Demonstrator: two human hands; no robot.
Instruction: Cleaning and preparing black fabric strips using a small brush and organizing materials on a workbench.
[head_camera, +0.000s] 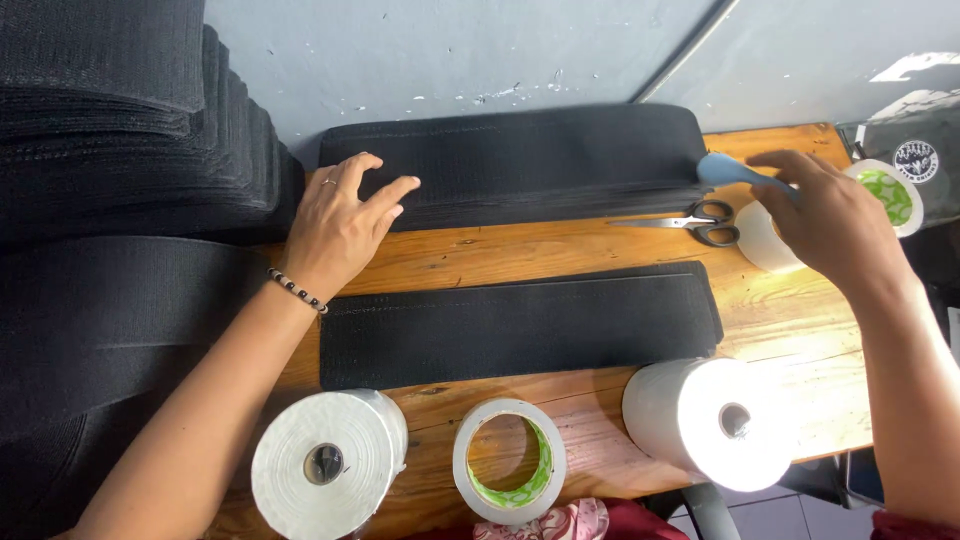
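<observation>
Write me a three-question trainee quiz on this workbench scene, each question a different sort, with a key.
1. True or false: the left hand rests on the stack of black strips by the wall.
2. Multiple choice: what does the right hand hold? A) the scissors B) a light blue tool C) a roll of tape
3. Fill in: the scissors lie on the wooden table between the stack and the single ____ strip.

Key: 1 true. 2 B: the fingers grip the light blue tool; the scissors lie untouched. 3 black.
</observation>
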